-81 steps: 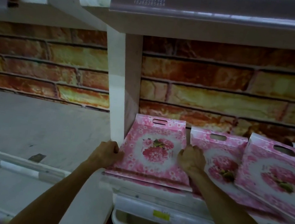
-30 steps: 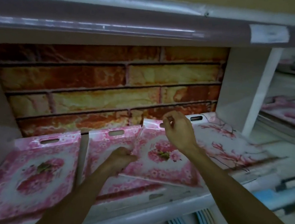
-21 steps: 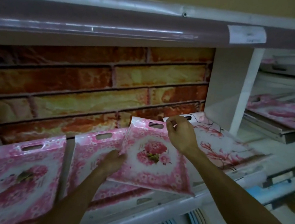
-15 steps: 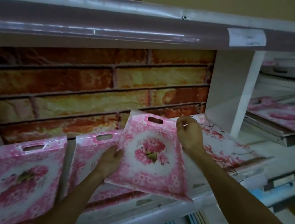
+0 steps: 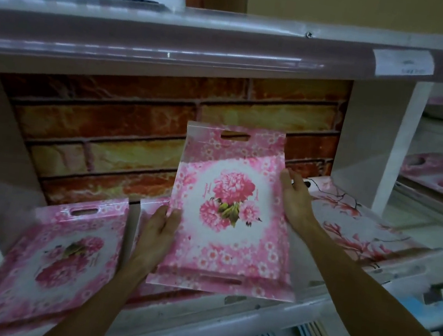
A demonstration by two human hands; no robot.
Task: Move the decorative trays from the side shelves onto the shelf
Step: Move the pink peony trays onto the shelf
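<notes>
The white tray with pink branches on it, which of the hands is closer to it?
Right. The right hand grips the lifted pink tray just beside the branch tray; the left hand holds the far edge.

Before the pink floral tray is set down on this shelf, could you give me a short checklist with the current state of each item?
1. Both hands on the tray: ok. The left hand grips the left edge of the held tray, and the right hand holds its right edge.
2. Tray lifted off the others: ok, it is tilted up facing the person.
3. Free landing spot: cannot tell. The far-left tray, a tray behind the left hand and the branch-pattern tray already lie there.
4. Headroom under the upper shelf: ok.
5. Tray undamaged: cannot tell.
</notes>
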